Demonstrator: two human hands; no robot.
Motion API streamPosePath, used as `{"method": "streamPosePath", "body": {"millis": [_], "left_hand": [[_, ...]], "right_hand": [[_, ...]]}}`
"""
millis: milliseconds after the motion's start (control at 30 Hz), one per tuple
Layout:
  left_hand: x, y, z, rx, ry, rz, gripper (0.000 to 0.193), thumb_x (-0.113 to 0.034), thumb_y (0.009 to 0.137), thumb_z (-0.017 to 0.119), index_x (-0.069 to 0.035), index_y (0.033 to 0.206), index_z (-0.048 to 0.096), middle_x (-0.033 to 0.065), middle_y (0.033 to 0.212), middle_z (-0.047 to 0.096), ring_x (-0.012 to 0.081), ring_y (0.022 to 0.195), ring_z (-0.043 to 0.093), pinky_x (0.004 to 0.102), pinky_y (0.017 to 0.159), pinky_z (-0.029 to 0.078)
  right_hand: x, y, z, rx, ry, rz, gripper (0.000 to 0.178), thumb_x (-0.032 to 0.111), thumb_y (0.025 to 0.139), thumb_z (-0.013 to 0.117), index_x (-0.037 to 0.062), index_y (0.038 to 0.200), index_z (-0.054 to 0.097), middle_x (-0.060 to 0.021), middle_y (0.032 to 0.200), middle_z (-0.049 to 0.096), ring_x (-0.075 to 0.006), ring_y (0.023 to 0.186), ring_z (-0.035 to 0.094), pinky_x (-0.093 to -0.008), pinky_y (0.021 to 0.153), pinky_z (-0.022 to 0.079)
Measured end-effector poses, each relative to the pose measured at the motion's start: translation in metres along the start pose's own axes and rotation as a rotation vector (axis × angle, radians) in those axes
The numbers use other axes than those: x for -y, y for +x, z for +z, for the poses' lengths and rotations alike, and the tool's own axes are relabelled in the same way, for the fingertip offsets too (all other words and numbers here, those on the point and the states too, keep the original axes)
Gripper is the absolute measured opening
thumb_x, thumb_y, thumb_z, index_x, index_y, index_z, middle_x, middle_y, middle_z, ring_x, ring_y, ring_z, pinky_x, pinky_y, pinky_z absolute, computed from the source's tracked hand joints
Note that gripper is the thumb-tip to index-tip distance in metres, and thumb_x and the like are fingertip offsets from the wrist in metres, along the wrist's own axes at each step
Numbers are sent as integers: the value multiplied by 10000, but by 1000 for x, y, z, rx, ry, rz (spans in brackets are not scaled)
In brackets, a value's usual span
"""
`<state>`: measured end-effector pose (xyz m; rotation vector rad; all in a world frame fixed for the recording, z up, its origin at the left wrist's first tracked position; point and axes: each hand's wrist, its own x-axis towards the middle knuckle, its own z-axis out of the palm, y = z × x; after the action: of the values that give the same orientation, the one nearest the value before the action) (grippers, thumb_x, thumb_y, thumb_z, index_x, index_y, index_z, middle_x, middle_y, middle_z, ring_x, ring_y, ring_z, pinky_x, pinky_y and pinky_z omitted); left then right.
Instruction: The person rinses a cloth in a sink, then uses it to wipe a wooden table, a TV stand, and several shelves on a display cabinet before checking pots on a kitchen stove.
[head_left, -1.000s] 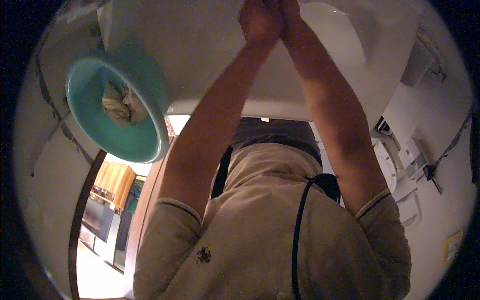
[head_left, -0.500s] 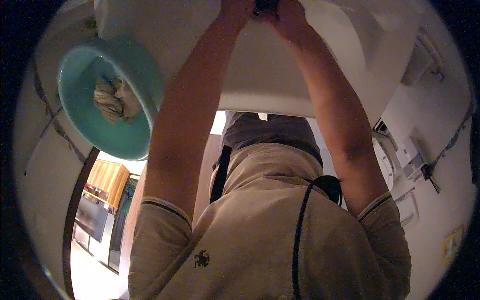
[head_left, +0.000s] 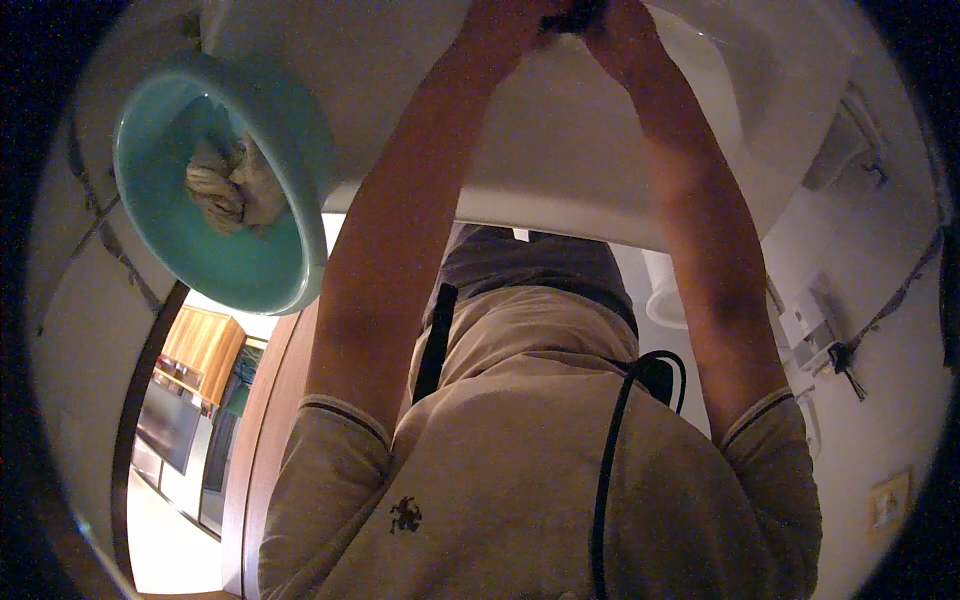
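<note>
In a dim washroom, a white washbasin (head_left: 365, 110) is seen, and beside its left edge a teal tub (head_left: 235, 270) is placed, in which a beige cloth (head_left: 214, 188) is contained. Above the washbasin, a small dark item (head_left: 577, 19), perhaps of fabric, is held bunched between the left hand (head_left: 508, 30) and the right hand (head_left: 622, 42) (the fingers are mostly hidden). Rubbing or wringing is judged to be in hand; next, a firm two-handed grip seems required.
</note>
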<state>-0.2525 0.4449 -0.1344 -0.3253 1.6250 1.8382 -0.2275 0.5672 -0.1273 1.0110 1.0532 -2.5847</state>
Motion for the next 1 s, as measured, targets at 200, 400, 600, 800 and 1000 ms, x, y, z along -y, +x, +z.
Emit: {"method": "streamPosePath", "body": {"millis": [200, 400, 600, 800, 1000], "left_hand": [[-2, -4, -30, -7, 86, -85, 302, -165, 1010, 574, 52, 1211, 638, 133, 988, 717, 214, 806, 679, 351, 714, 550], [13, -1, -25, -129, 88, -155, 274, -128, 1044, 515, 54, 1178, 669, 136, 956, 728, 212, 784, 683, 351, 701, 555], [-20, -19, -9, 27, 85, -47, 352, -219, 1010, 617, 44, 1242, 637, 102, 967, 709, 214, 788, 664, 350, 721, 554], [-1, -15, -17, 280, -344, -28, 522, -288, 938, 742, 16, 1335, 592, 123, 1166, 669, 244, 1013, 639, 369, 876, 531], [4, -1, -16, 10, -204, 74, 533, -331, 995, 665, 23, 1375, 549, 127, 1251, 637, 265, 1118, 609, 389, 972, 492]], "right_hand": [[-4, 46, -94, 222, -288, -30, 343, 317, 1031, 624, -6, 1142, 647, -133, 1039, 672, -230, 929, 635, -367, 880, 529], [0, 32, -85, 156, -145, -14, 254, 225, 1032, 588, 1, 1113, 677, -92, 1007, 673, -207, 903, 623, -346, 858, 516], [0, 29, -78, 412, -306, 105, 217, 191, 1012, 591, 29, 1113, 694, -60, 1027, 686, -203, 933, 644, -334, 845, 513], [7, 7, -46, 285, -221, 158, 264, 242, 1015, 601, 0, 1079, 687, -54, 996, 669, -171, 856, 613, -358, 835, 512], [-31, 81, -116, 547, -320, -127, 167, 167, 1021, 576, 36, 1057, 672, -56, 1014, 660, -196, 895, 616, -385, 842, 524]]}}
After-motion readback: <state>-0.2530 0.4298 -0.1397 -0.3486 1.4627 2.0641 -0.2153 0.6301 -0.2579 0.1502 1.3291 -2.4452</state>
